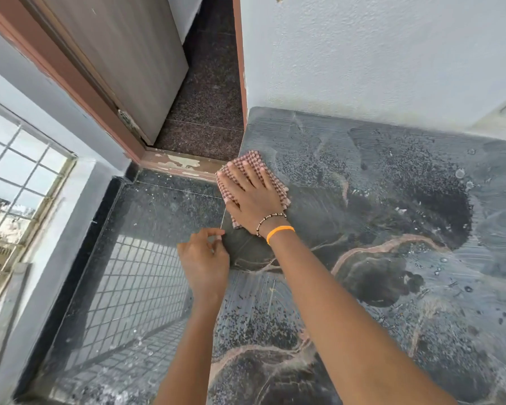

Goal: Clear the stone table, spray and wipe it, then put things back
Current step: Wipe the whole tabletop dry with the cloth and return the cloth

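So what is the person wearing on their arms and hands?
Both arms are bare, with no sleeves and no gloves. The right hand has two bands at its wrist: a thin beaded bracelet with dark and pale beads, and a plain orange band just behind it. The left hand wears nothing.

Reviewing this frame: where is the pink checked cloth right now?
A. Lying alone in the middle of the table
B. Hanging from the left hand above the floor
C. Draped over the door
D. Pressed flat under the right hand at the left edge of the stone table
D: the right hand lies spread flat on the pink checked cloth at the dark stone table edge near the doorway, while the left hand holds nothing.
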Demonstrator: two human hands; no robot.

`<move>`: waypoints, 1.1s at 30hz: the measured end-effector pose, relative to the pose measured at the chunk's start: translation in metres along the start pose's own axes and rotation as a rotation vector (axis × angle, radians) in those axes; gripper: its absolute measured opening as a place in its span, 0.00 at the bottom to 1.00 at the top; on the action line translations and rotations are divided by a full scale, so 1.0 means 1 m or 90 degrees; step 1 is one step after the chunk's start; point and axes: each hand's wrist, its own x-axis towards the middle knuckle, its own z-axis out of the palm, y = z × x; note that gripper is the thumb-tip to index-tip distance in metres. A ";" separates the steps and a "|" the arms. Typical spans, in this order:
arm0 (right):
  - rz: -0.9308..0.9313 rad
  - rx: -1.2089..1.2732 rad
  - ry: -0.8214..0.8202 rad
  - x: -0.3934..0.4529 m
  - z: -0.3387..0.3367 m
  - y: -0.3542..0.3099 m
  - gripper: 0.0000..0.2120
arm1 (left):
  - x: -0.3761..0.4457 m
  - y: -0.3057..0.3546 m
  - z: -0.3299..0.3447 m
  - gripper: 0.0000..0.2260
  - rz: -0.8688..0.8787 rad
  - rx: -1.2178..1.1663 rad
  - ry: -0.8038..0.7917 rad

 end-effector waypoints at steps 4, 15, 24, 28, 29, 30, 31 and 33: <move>0.103 0.008 0.024 0.003 -0.009 0.056 0.27 | 0.008 0.015 0.013 0.13 0.002 0.055 -0.029; 0.484 0.047 0.080 -0.091 -0.003 0.086 0.29 | 0.027 0.042 0.040 0.27 0.039 -0.035 -0.202; 0.093 0.025 0.050 0.046 -0.012 0.031 0.26 | 0.031 0.038 0.042 0.26 0.064 -0.033 -0.192; 0.142 0.034 0.068 0.100 -0.024 0.058 0.26 | 0.035 0.043 0.045 0.28 0.084 0.008 -0.180; 0.156 0.036 0.077 0.106 -0.025 0.063 0.26 | 0.035 0.045 0.047 0.28 0.096 0.020 -0.178; 0.165 0.040 0.085 0.109 -0.026 0.067 0.26 | 0.033 0.047 0.048 0.28 0.109 0.035 -0.177; 0.172 0.045 0.092 0.110 -0.027 0.069 0.26 | 0.031 0.049 0.050 0.29 0.122 0.051 -0.177; 0.197 0.061 0.107 0.103 -0.027 0.074 0.26 | 0.025 0.050 0.054 0.30 0.140 0.071 -0.188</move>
